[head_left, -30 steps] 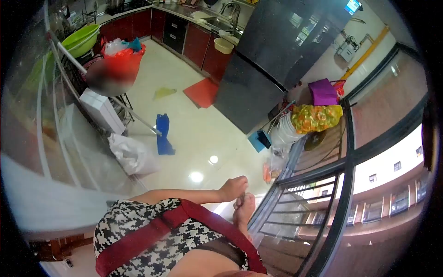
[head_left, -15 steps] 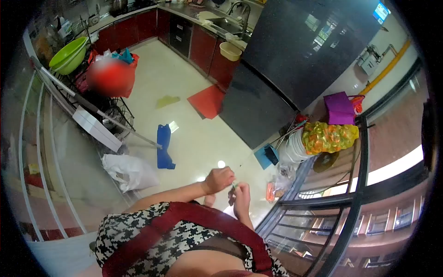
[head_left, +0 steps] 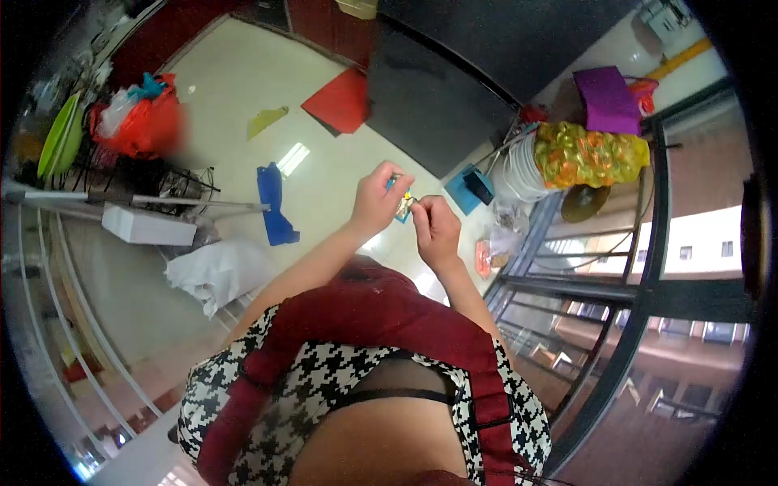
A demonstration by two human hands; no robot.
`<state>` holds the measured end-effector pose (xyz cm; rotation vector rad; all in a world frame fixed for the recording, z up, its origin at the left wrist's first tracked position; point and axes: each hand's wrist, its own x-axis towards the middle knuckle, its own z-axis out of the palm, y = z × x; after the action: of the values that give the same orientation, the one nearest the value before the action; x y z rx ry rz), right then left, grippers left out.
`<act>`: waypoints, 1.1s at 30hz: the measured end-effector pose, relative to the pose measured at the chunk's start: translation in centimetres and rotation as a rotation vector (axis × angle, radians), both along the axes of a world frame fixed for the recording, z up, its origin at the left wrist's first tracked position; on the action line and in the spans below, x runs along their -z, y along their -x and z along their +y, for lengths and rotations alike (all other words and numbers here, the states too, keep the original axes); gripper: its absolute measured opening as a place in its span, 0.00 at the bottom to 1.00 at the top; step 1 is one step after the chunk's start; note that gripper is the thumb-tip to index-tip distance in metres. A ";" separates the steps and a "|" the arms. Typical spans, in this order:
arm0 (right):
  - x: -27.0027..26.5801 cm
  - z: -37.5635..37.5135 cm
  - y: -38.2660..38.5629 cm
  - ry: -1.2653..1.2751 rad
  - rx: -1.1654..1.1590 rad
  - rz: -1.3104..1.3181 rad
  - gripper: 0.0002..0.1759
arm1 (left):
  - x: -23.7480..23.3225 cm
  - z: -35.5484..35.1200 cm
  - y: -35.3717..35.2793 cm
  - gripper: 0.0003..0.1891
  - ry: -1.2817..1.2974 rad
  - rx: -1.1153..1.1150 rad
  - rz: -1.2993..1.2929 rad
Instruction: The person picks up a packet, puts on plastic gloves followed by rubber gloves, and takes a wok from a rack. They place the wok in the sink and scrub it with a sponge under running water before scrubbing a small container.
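My left hand (head_left: 379, 198) is raised above the floor in front of my body, fingers closed around a small shiny packet (head_left: 403, 206) with blue, yellow and silvery parts. Close beside it, my right hand (head_left: 438, 232) is also closed, thumb and forefinger pinching the packet's right edge. The fingers cover much of the packet, and its print is too small to read. Below my hands is the dark red and houndstooth clothing (head_left: 365, 316) I wear.
A blue flat piece (head_left: 275, 206) lies on the floor at the end of a pole (head_left: 186, 200). Further off are a red sheet (head_left: 339, 101) and a dark fridge (head_left: 438, 89). A white bag (head_left: 215, 275) sits left; a blue dustpan (head_left: 464, 192) and yellow net bag (head_left: 592, 154) stand right.
The view has tilted down, so the sink and counter have left the frame. My hands sit higher in view and have turned, and the blue and yellow packet now shows between them.
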<state>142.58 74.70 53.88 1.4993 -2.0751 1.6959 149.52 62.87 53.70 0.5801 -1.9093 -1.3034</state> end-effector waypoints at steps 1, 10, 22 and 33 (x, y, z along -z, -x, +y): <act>-0.1 0.4 0.3 -0.016 0.034 0.044 0.06 | 0.3 -0.1 0.7 0.08 -0.019 0.083 0.038; 1.0 5.2 0.3 -0.131 0.242 0.171 0.07 | 0.8 0.5 4.6 0.08 0.201 0.629 -0.095; 4.0 5.4 -9.4 -0.218 0.419 -0.132 0.05 | 0.9 -3.9 10.8 0.06 -0.228 0.699 -0.015; 3.6 8.7 -7.4 0.307 0.814 -1.069 0.06 | 5.3 7.9 6.9 0.10 -0.014 1.150 -0.224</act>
<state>149.97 83.38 50.30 -0.4938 -2.0616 2.3976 142.62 70.75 48.41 -0.5166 -2.5225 -1.9609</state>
